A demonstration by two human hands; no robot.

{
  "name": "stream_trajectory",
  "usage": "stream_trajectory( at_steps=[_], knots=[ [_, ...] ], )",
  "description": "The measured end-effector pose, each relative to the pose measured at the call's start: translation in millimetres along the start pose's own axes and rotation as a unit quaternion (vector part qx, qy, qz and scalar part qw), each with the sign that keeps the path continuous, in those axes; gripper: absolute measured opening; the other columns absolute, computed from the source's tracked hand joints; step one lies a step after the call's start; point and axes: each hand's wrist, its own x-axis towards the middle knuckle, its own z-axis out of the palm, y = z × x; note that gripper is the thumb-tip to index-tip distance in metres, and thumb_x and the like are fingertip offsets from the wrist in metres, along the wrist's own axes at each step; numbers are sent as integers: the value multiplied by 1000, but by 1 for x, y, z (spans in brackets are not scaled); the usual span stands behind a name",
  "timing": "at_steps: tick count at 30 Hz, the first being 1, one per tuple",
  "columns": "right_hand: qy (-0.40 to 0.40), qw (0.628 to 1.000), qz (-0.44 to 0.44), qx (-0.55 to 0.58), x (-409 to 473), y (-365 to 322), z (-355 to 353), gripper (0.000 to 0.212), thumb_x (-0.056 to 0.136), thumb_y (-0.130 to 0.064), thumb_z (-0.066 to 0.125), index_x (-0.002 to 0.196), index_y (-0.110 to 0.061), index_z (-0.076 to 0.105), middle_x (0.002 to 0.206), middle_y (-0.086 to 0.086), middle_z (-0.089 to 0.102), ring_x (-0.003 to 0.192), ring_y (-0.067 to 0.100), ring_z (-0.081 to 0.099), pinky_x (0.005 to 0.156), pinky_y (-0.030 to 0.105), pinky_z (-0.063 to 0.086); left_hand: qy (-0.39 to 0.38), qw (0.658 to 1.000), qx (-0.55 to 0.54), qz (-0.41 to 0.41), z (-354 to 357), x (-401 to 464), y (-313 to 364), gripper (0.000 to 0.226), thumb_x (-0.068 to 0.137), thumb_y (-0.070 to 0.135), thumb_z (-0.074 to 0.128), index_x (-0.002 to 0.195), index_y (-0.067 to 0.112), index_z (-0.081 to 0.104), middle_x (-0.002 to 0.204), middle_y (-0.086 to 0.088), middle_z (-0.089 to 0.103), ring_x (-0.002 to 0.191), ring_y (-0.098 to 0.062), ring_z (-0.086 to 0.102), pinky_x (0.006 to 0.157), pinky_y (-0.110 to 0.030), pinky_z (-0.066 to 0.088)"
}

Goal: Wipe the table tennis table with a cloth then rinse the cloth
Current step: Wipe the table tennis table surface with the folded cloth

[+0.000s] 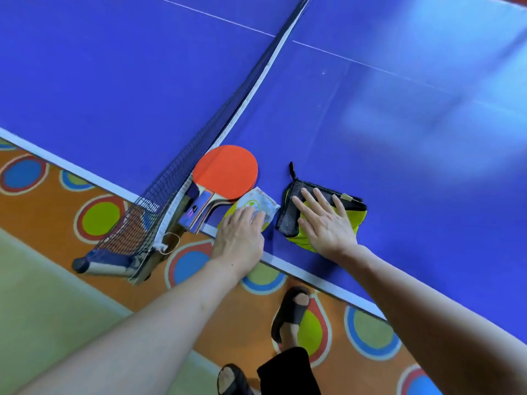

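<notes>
Right hand (325, 223): lying flat on the folded cloth (322, 212), fingers straight and spread, palm pressing down; holding nothing in a grip.
Left hand (242, 235): resting palm-down on a small white packet (261, 202), fingers reaching forward over it; whether they are curling round it cannot be told.
Cloth: sitting on the table (370, 124) near its near edge, to the right of the net; dark grey face showing at the top and left, yellow-green face showing at the right and bottom; a black loop is sticking out from its far left corner.
Packet: lying on a yellow-green round item (228, 218) at the table's near edge, just beside the cloth on its left, apart from it by a strip of blue.
Paddles (225, 172): two lying stacked, red face up, between the net and the packet; handles pointing toward the near edge, the packet touching or overlapping the blade.
Net (228, 115): running across the table from the near edge to the far side; its post is clamping onto the near edge left of the paddles.
Floor: orange carpet (57, 212) with coloured rings is showing below the table edge; a foot in a black sandal (291, 312) is standing on it.
</notes>
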Motion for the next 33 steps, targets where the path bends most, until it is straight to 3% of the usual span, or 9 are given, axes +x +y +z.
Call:
stream_trajectory(
  at_steps=[10, 18, 25, 33],
  knots=[
    [0, 1000, 5, 30, -38, -25, 12, 60, 106, -53, 14, 165, -46, 14, 175, -17, 6, 162, 11, -5, 130, 52, 1, -4, 1000, -2, 0, -11, -13, 14, 43, 96, 26, 42, 138, 19, 48, 135, 0, 51, 130, -23, 43, 104, -39, 39],
    [53, 998, -6, 36, -23, -12, 14, 55, 107, -45, 34, 161, -45, 31, 172, -15, 24, 161, 13, 14, 129, 52, 12, 6, 1000, -24, 3, -23, 32, 17, 41, 98, 24, 41, 139, 18, 47, 133, 0, 52, 124, -24, 48, 98, -40, 43],
    [55, 998, -8, 38, 68, 31, -6, 55, 106, -46, 31, 161, -45, 33, 171, -16, 25, 160, 13, 18, 128, 53, 15, 22, 1000, -8, -8, -29, 100, 17, 37, 91, 22, 48, 127, 17, 55, 125, 0, 56, 115, -27, 53, 88, -41, 45],
    [66, 996, -11, 53, 196, 88, -33, 53, 107, -46, 32, 160, -44, 36, 171, -14, 28, 160, 15, 20, 128, 54, 15, 28, 999, 5, -27, -37, 208, 11, 37, 91, 22, 49, 127, 19, 56, 123, 0, 56, 112, -27, 54, 89, -42, 47]
  ],
)
